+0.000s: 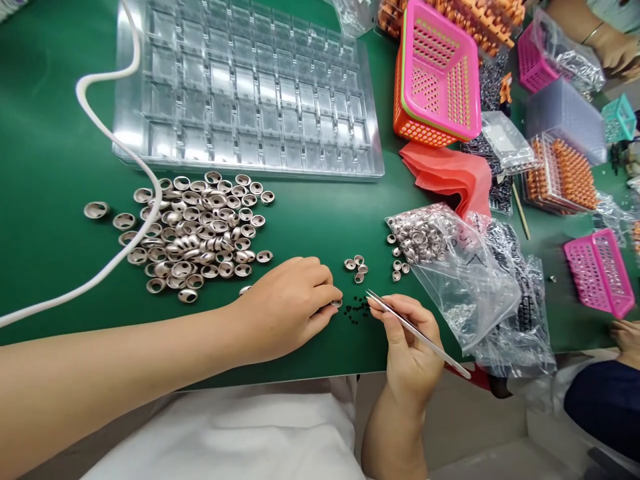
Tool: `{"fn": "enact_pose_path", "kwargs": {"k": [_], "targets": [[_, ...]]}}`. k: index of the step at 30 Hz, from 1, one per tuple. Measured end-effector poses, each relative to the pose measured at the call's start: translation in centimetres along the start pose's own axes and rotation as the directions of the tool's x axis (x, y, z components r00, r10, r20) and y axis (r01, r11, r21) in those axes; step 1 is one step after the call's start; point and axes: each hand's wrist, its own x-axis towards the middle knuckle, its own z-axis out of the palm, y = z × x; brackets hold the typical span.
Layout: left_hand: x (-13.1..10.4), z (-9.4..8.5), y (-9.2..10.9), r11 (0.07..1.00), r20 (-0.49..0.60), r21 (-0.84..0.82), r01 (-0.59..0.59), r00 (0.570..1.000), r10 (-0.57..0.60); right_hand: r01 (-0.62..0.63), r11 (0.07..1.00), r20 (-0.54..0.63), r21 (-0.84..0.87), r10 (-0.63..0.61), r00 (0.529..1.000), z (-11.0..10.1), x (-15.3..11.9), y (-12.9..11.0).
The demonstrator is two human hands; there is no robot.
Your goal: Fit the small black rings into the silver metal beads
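My left hand (pixel 295 303) pinches a small round metal cup (pixel 337 303) with a hole in it, close above the green table. In my right hand (pixel 413 333) is a pair of tweezers (pixel 417 331), closed in my fingers, its tips pointing up and left. Tiny black pieces (pixel 354 313) lie scattered between my hands. Several loose metal cups (pixel 358 267) sit just beyond them. A large heap of the same cups (pixel 200 230) spreads behind my left forearm. Whether the tweezer tips hold anything is too small to tell.
A clear compartment tray (pixel 250 93) lies at the back, and a white cable (pixel 107 133) crosses the left side. To the right are a plastic bag of cups (pixel 425 237), pink baskets (pixel 443 73) and red cloth (pixel 450 177). Co-workers' hands (pixel 617 53) show at the far right.
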Motion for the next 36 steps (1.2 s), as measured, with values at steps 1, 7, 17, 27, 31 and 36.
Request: {"fn": "enact_pose_path", "kwargs": {"k": [1,7,17,27,31,36], "targets": [[0.0,0.0,0.0,1.000,-0.002,0.000,-0.002,1.000,0.002,0.009,1.000,-0.006,-0.011,-0.009,1.000,-0.1,-0.1,0.1],[0.0,0.0,0.0,1.000,-0.005,-0.018,0.001,1.000,-0.001,0.113,0.986,0.025,-0.126,-0.110,0.994,-0.7,-0.5,0.6],[0.1,0.0,0.0,1.000,-0.013,-0.018,-0.003,1.000,0.003,0.215,0.938,-0.025,-0.272,-0.230,0.973,0.2,-1.3,0.8],[0.1,-0.2,0.1,1.000,-0.023,-0.028,-0.002,1.000,0.002,0.363,0.873,0.081,-0.326,-0.357,0.931,0.0,-1.2,1.1],[0.2,-0.2,0.1,1.000,-0.019,-0.029,-0.007,1.000,0.007,0.369,0.870,0.084,-0.328,-0.362,0.928,0.1,-1.1,1.0],[0.2,0.0,0.0,0.999,-0.027,-0.031,-0.009,1.000,0.008,0.362,0.878,0.094,-0.314,-0.350,0.932,0.1,-1.1,1.0]]}}
